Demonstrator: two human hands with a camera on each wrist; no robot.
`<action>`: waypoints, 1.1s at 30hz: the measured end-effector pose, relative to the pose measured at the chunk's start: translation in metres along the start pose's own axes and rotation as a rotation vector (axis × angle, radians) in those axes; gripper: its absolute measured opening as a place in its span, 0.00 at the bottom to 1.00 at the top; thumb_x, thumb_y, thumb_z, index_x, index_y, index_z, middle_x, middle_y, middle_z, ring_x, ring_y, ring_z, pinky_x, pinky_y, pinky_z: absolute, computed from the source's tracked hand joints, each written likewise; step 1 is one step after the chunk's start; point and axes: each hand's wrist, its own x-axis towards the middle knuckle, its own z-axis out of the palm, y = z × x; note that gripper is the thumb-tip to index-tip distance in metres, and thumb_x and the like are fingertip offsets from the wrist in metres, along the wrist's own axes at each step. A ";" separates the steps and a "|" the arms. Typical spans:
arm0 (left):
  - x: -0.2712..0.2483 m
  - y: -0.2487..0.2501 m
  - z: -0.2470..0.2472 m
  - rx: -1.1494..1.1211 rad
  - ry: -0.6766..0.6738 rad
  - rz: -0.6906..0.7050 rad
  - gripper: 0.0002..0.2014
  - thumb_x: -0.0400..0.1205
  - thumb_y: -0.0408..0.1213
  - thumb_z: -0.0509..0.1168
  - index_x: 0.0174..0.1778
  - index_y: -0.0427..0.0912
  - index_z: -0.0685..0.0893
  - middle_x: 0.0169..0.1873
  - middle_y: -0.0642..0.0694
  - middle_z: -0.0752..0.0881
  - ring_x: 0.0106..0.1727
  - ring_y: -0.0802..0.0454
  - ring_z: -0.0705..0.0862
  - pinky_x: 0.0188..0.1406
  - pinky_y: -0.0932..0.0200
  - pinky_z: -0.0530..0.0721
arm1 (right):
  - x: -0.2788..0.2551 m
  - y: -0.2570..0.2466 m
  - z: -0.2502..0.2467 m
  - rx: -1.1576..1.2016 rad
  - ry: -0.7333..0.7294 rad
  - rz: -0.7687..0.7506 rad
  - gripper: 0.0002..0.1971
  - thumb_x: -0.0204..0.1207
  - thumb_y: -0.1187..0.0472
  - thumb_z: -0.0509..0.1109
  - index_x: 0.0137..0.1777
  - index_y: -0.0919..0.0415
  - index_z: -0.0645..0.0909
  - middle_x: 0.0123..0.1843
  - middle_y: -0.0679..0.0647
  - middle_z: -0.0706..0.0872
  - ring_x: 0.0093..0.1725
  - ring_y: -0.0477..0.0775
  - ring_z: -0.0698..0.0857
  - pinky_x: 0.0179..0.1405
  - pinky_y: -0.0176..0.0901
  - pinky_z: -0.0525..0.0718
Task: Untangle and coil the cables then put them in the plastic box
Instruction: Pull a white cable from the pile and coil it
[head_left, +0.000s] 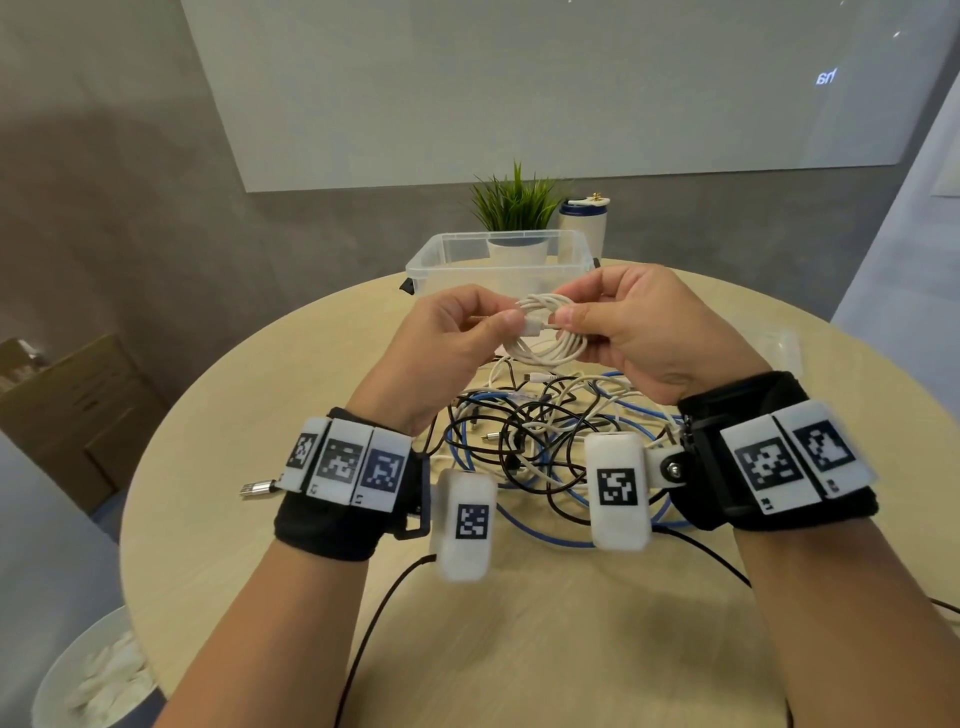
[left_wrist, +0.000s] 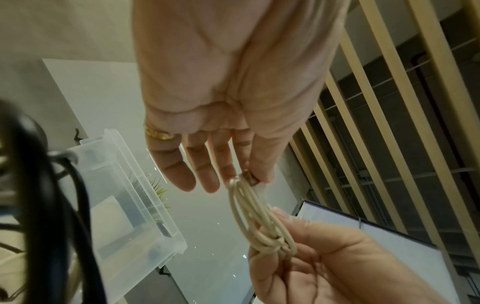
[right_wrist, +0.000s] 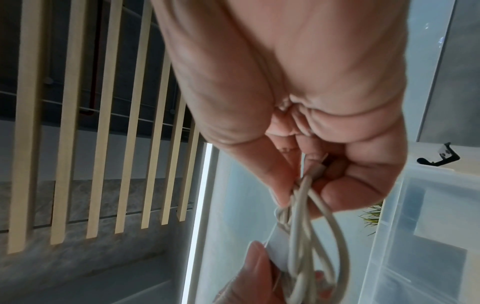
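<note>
Head cam looks fwd/down over bench (head_left: 519, 623); both wrist cams close-up, facing up past fingers (left_wrist: 182, 174); all share white coil (head_left: 545, 332)

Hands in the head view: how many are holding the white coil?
2: the left hand pinches the coil at its left side, the right hand grips its right side.

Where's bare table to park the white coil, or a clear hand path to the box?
Bare wood: near edge of the table, crossed only by thin black leads, and the left side beside the tangled cables. The plastic box looks empty. Crowded: table centre under both hands. Left hand and right hand hold the white coil just short of the box.
</note>
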 end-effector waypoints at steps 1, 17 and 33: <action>0.000 0.000 0.000 0.005 0.002 -0.005 0.04 0.73 0.38 0.73 0.40 0.44 0.85 0.37 0.42 0.87 0.42 0.44 0.78 0.46 0.49 0.78 | 0.000 -0.001 -0.001 0.003 0.018 0.000 0.07 0.76 0.75 0.69 0.45 0.63 0.82 0.46 0.64 0.87 0.45 0.59 0.86 0.54 0.58 0.86; 0.008 -0.011 -0.006 -0.317 0.015 -0.152 0.05 0.81 0.31 0.64 0.44 0.35 0.85 0.31 0.45 0.84 0.30 0.57 0.80 0.29 0.67 0.81 | -0.006 -0.003 -0.004 0.031 -0.086 -0.070 0.12 0.74 0.77 0.70 0.49 0.60 0.86 0.32 0.54 0.87 0.33 0.51 0.85 0.35 0.40 0.86; 0.004 -0.006 0.003 -0.170 0.017 -0.120 0.07 0.79 0.22 0.66 0.38 0.36 0.79 0.34 0.39 0.86 0.33 0.52 0.86 0.40 0.62 0.88 | -0.003 0.002 -0.005 -0.173 -0.027 -0.150 0.11 0.72 0.71 0.76 0.49 0.55 0.88 0.36 0.60 0.85 0.31 0.46 0.82 0.32 0.33 0.82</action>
